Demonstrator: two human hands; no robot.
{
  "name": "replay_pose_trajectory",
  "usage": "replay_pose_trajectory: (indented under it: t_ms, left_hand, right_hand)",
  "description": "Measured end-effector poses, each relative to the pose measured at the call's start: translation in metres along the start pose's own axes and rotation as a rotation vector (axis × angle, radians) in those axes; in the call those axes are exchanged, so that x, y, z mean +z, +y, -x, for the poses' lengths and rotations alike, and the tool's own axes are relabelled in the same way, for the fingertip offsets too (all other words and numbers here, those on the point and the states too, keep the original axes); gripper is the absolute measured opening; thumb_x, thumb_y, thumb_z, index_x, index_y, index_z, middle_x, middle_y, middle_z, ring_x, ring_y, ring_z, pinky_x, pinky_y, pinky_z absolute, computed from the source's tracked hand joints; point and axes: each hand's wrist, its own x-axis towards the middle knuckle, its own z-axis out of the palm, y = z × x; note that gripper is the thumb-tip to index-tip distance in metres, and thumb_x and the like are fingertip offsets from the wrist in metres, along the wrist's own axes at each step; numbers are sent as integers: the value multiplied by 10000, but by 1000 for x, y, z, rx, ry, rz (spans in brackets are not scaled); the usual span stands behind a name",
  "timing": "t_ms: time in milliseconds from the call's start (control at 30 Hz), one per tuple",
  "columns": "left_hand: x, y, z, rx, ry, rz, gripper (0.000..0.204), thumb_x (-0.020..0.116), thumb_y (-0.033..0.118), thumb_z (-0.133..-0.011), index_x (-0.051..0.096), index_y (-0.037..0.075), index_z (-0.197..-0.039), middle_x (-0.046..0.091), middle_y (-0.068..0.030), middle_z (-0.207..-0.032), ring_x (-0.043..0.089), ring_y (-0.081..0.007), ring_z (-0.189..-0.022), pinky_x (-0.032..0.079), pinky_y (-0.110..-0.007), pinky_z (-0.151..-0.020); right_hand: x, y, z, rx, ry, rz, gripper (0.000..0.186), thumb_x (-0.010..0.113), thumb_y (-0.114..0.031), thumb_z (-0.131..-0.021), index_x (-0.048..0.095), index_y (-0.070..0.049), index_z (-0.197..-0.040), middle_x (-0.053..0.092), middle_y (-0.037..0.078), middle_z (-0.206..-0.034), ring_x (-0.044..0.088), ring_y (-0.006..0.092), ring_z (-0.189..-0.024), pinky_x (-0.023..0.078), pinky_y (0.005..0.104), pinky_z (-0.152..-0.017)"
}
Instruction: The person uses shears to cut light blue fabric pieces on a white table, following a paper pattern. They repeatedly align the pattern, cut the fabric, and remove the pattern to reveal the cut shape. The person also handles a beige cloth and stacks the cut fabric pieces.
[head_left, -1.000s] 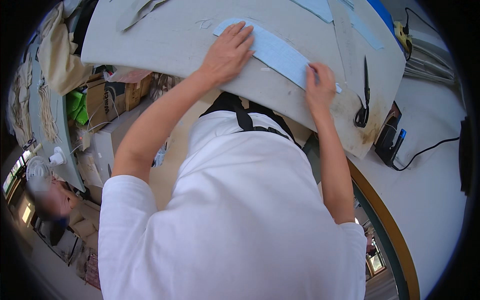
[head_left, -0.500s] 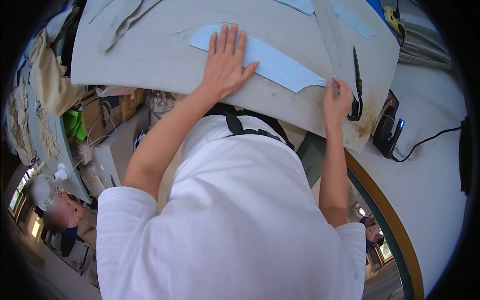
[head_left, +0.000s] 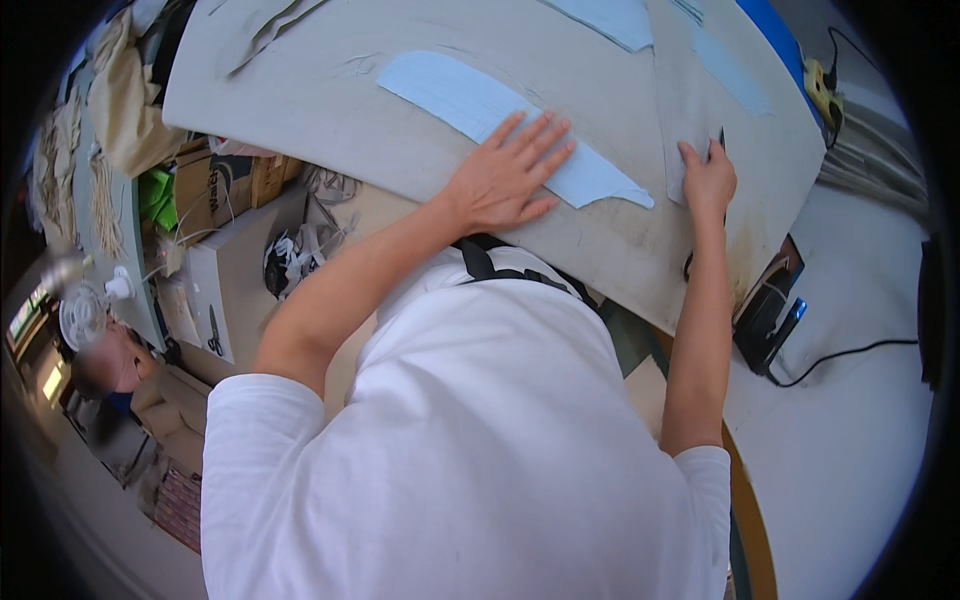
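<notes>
Lying spread flat, the left hand (head_left: pixel 505 180) touches long blue cloth (head_left: pixel 447 92) slanting toward the right hand (head_left: pixel 709 183), whose grip I can't tell.

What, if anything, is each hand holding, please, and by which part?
Left hand: nothing; it lies flat on the long pale-blue fabric strip. Right hand: cannot be told; it covers part of the black scissors.

Scissors (head_left: pixel 722 136) mostly hidden beneath right hand (head_left: pixel 709 184)
</notes>
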Motion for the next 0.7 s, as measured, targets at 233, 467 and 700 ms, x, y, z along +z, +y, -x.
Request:
replay_pose_trajectory:
  t_ms: [233, 467, 700]
  left_hand:
    - [1, 16, 10, -62, 158, 85, 642, 632, 306, -925, 413, 50, -1471, 426, -149, -1515, 374, -333, -1420, 287, -482, -1171]
    - [-33, 33, 10, -1062, 637, 1322, 418, 673, 241, -949, 596, -75, -1212, 704, -119, -1019, 672, -193, -841, 527, -291, -722]
    - [-45, -29, 30, -1132, 994, 1604, 240, 620, 213, -961, 628, -25, -994, 672, -84, -861, 612, -137, -642, 496, -273, -575]
  right_hand:
    - [-33, 3, 48, 240, -469, -1271, 187, 644, -142, -966, 685, -6, -1088, 697, 31, -927, 600, 94, -800, 482, 260, -735]
    - [-21, -45, 88, -182, -971, -944, 180, 672, -160, -936, 694, 18, -948, 620, -41, -774, 507, 55, -712, 427, 250, -646]
    - [-6, -92, 68, -339, -884, -688, 235, 688, -192, -903, 686, 43, -888, 585, -28, -703, 476, 60, -656, 406, 279, -587]
